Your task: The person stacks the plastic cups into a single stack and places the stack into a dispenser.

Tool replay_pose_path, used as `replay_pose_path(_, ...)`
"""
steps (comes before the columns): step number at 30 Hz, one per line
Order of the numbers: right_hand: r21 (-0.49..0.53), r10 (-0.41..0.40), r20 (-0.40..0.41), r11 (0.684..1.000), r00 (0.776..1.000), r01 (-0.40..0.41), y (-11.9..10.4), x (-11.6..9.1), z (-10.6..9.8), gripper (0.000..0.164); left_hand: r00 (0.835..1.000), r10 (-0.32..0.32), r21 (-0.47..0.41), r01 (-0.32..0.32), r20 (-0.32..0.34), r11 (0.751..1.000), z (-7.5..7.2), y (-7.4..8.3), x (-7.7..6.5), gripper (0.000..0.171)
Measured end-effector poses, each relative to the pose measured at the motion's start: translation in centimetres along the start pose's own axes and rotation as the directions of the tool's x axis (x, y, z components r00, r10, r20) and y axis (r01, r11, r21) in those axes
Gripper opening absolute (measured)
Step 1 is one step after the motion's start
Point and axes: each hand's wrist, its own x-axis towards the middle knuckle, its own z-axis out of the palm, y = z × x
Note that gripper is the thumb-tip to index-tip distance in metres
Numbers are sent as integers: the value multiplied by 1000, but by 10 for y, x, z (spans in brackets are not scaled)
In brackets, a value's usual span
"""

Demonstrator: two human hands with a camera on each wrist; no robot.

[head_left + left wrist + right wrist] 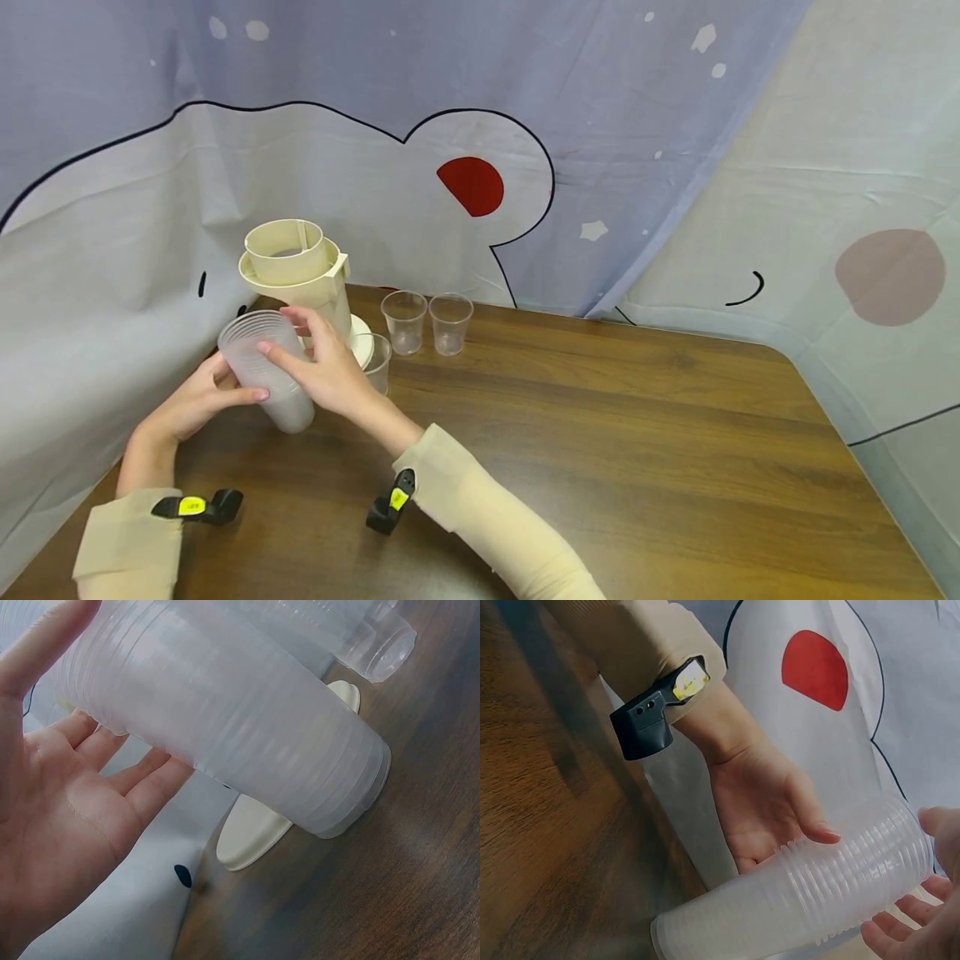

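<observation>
A tilted stack of nested clear plastic cups [279,379] is held between both hands, its rims toward the upper left and its base low over the table. My left hand [197,402] grips it lower down, thumb in front and fingers behind, as the left wrist view of the stack [247,712] also shows. Near the rims, my right hand [330,367] holds it with the thumb on the near side and fingers at the far edge. At the right border of the right wrist view, the right hand [930,922] curves around the rim end of the stack [832,885].
Behind the hands stands a cream plastic device [330,292] with a round open top and a pale base [362,342]. One clear cup [379,367] stands partly hidden beside it. Two more cups [406,321] stand upright at the back of the wooden table [637,450]. Printed fabric hangs behind.
</observation>
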Motion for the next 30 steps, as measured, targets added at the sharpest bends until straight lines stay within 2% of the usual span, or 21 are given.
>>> replay_pose_path(9, -47, -3, -3, 999, 1000, 3, 0, -1, -9, 55, 1000, -2, 33, 2, 9, 999, 0, 5, 2, 64)
replay_pose_path(17, -151, -139, -68, 980, 988, 127, 6, -6, -30, 53, 1000, 2, -14, -2, -2, 1000, 2, 1, 3, 65)
replay_pose_path(19, -179, -152, -92, 975, 984, 134, 9, -7, -36, 55, 1000, 0, -23, 0, -3, 1000, 2, 1, 3, 64)
replay_pose_path(24, -189, -118, -131, 978, 984, 92, 18, -9, -49, 62, 1000, -6, -22, 6, -2, 1000, 1, 0, 2, 65)
replay_pose_path(30, -145, -53, -147, 989, 988, 32, 29, -12, -62, 69, 1000, -7, -36, 7, 0, 999, 0, 0, 1, 64)
